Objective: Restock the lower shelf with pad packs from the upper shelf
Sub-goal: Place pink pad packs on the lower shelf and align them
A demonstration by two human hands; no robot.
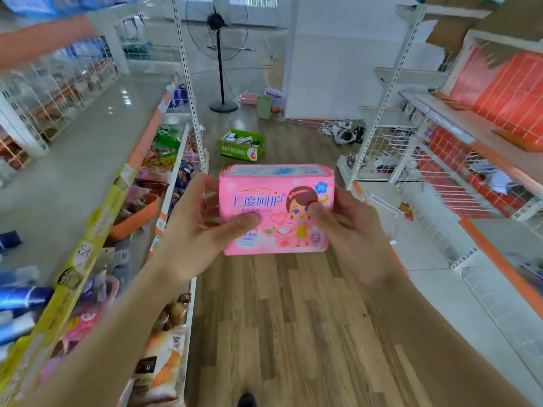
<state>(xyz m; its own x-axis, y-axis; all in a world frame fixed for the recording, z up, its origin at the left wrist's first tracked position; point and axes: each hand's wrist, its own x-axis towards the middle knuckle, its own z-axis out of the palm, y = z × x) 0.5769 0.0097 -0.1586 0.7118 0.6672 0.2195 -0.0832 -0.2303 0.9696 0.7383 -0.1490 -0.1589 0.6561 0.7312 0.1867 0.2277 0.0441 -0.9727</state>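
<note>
A pink pad pack (276, 201) with a cartoon girl printed on its front is held upright over the wooden aisle floor. My left hand (199, 227) grips its left side, thumb across the front. My right hand (349, 224) grips its right side, thumb on the printed face. On the left runs a shelf unit: a grey upper shelf (73, 160) with a yellow-labelled front edge, and below it a lower shelf (164, 207) crowded with packaged goods.
A green carton (242, 146) sits on the floor ahead, with a standing fan (219, 54) and a green bin (264, 106) behind it. Wire-fronted white shelves (440, 183) line the right side. Another person's arm (38, 42) reaches in at the top left.
</note>
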